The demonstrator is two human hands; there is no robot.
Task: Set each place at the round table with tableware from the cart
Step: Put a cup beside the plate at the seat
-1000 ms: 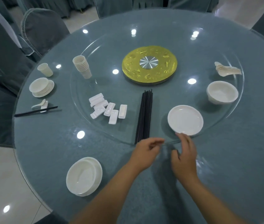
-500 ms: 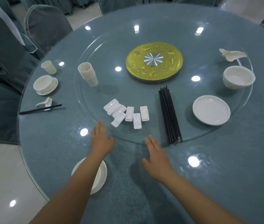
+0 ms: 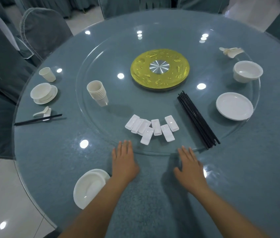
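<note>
Neither grip holds anything; left forearm hides plate (image 3: 87, 188) edge.

This is a banquet hall or restaurant dining room. A large round bench (image 3: 153, 194) under a blue-grey cloth and a glass top carries a glass turntable (image 3: 101, 54) with a gold hub (image 3: 159, 70) at its centre. Around that hub lie restaurant stock in bulk: stacked cups (image 3: 98, 93) to its left, a bundle of black chopsticks (image 3: 197, 120) and a cluster of white chopstick rests (image 3: 151, 128) in front, while chairs in matching fabric covers (image 3: 43, 30) ring the bench beyond it.
</note>
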